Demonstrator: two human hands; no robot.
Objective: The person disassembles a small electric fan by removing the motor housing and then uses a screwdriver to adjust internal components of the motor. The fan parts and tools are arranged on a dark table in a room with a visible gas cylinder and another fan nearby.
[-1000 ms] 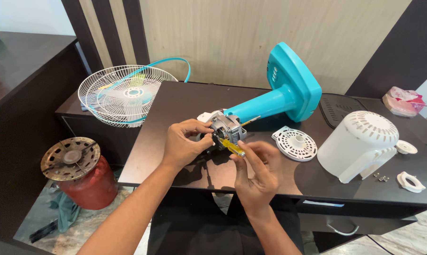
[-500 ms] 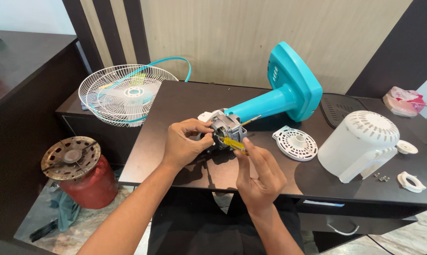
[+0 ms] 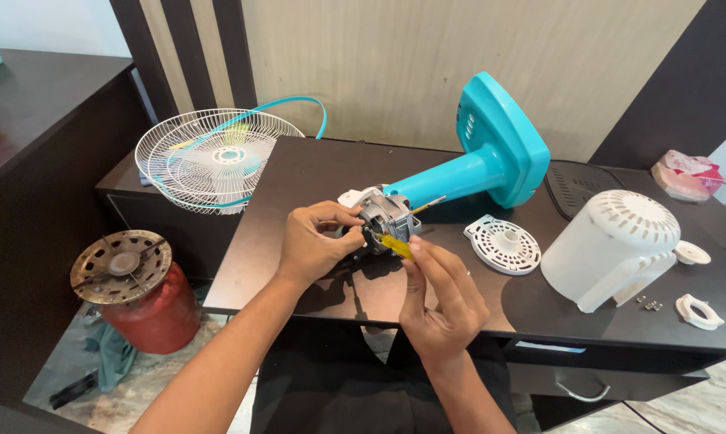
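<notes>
A teal fan stand (image 3: 491, 157) lies on its side on the dark table (image 3: 298, 185), with its bare grey motor (image 3: 388, 215) pointing toward me. My left hand (image 3: 314, 241) grips the front of the motor. My right hand (image 3: 441, 299) holds a yellow-handled screwdriver (image 3: 396, 244), its tip set against the motor's front. A thin metal shaft (image 3: 427, 206) sticks out beside the motor.
A white motor cover (image 3: 612, 245) and a round white vented disc (image 3: 503, 243) lie to the right, with small white rings (image 3: 698, 311) and loose screws (image 3: 650, 304) near the edge. A white wire fan guard (image 3: 214, 157) rests at the table's left. A red gas cylinder (image 3: 134, 293) stands on the floor.
My right hand has shifted slightly lower and nearer to me with the screwdriver. My left hand stays on the motor.
</notes>
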